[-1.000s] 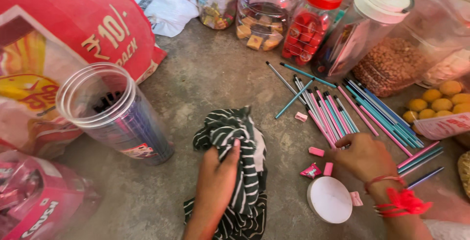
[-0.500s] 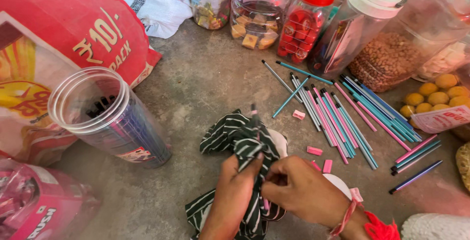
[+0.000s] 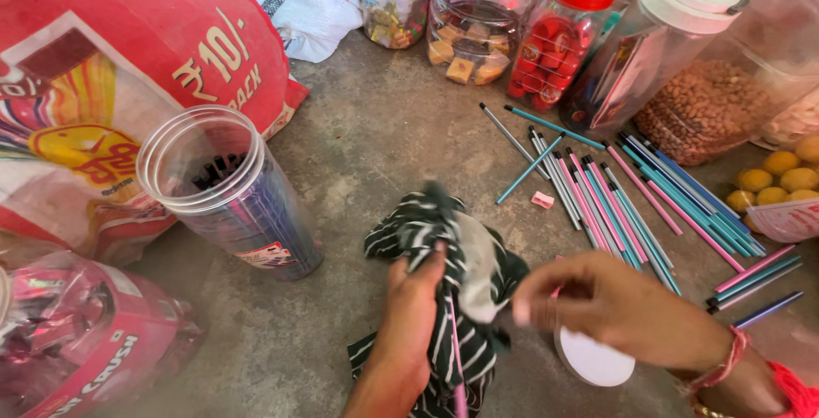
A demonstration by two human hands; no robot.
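Crumpled striped cloth and thin pink pencil in left hand fingers; right hand fingers pinched.

Both hands are bare, with no sleeves showing on the forearms. The left hand wears nothing. The right hand has a thin pink-red thread band at the wrist, with bright red cloth behind it.
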